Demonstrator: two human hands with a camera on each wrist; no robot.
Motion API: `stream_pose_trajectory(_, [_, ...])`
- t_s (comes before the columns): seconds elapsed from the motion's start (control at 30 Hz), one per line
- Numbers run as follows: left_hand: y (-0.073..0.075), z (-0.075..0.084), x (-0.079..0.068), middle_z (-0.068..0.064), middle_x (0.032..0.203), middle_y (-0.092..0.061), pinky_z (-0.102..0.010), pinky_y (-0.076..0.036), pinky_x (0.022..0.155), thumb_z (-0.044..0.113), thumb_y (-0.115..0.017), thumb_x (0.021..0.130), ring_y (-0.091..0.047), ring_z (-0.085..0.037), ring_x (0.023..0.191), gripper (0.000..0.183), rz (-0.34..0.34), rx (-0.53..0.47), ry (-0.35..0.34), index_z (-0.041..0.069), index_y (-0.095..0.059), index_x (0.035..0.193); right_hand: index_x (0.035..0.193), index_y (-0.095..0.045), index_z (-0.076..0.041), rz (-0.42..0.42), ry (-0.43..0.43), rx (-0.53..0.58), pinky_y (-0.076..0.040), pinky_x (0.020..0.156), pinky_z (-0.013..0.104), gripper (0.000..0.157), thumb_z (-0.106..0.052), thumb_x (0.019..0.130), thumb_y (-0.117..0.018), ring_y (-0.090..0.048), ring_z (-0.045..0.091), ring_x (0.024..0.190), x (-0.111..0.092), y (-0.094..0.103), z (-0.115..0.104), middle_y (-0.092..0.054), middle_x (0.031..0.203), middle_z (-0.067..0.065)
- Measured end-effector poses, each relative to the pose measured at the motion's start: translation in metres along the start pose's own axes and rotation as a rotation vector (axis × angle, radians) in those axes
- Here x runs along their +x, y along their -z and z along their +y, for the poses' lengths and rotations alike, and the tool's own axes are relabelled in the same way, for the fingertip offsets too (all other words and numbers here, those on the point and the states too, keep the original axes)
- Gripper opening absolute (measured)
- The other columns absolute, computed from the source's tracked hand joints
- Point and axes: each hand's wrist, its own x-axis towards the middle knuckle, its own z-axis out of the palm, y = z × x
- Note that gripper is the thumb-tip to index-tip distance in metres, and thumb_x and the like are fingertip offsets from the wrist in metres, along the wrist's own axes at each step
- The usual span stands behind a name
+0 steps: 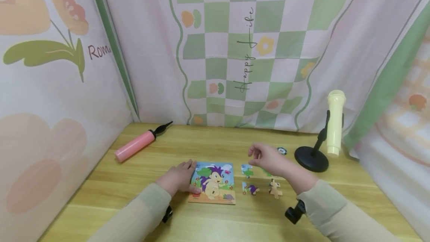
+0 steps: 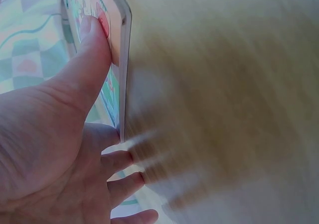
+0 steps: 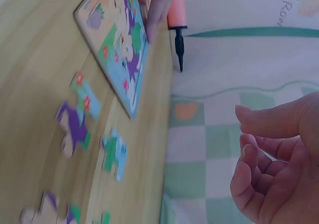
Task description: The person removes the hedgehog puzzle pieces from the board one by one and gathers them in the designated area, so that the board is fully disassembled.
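A square picture puzzle [image 1: 212,189] with a purple-spined hedgehog lies flat on the table. My left hand [image 1: 180,177] rests at its left edge. The left thumb [image 2: 89,50] lies on the picture, while the other fingers stretch along the edge and touch the tabletop. My right hand [image 1: 268,158] is raised above the table, right of the puzzle, fingers loosely bent and nothing visible between them. Loose puzzle pieces lie below it: a blue-green piece [image 1: 247,171], a purple piece [image 1: 253,189] and a cream piece [image 1: 275,189] among them. The right hand partly covers a green piece in the head view.
A pink hand pump [image 1: 136,145] with a black nozzle lies at the back left. At the right stands a cream microphone [image 1: 335,122] on a black round-based stand [image 1: 311,159]. A small dark round disc [image 1: 282,151] lies behind my right hand. Patterned curtains [image 1: 215,47] enclose the table.
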Motion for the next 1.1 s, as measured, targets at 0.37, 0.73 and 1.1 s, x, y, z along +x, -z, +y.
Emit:
stream_pose_trajectory(0.37, [0.002, 0.001, -0.001, -0.014, 0.160, -0.025, -0.058, -0.025, 0.113, 0.063, -0.071, 0.079, -0.023, -0.036, 0.145, 0.105, 0.003, -0.010, 0.000, 0.009, -0.027, 0.157, 0.092, -0.063, -0.006, -0.071, 0.070, 0.028, -0.046, 0.056, 0.032, 0.013, 0.000, 0.086, -0.073, -0.052, 0.017, 0.066, 0.023, -0.057, -0.007, -0.055, 0.079, 0.002])
stream_pose_trajectory(0.73, [0.002, 0.000, -0.002, -0.014, 0.160, -0.025, -0.058, -0.026, 0.113, 0.064, -0.071, 0.078, -0.023, -0.036, 0.145, 0.106, 0.009, 0.000, -0.002, 0.009, -0.026, 0.157, 0.096, -0.060, -0.006, -0.136, 0.040, 0.077, -0.046, 0.055, 0.032, 0.024, 0.001, 0.080, -0.077, -0.052, 0.017, 0.064, 0.023, -0.104, 0.001, -0.056, 0.074, 0.003])
stream_pose_trajectory(1.1, [0.006, 0.002, -0.005, -0.014, 0.161, -0.024, -0.057, -0.025, 0.113, 0.062, -0.071, 0.080, -0.023, -0.036, 0.146, 0.104, 0.002, -0.018, -0.005, 0.008, -0.027, 0.157, 0.092, -0.058, -0.003, -0.108, -0.027, 0.109, -0.046, 0.058, 0.032, 0.026, 0.000, 0.078, -0.079, -0.052, 0.018, 0.067, 0.025, -0.112, 0.008, -0.055, 0.077, 0.004])
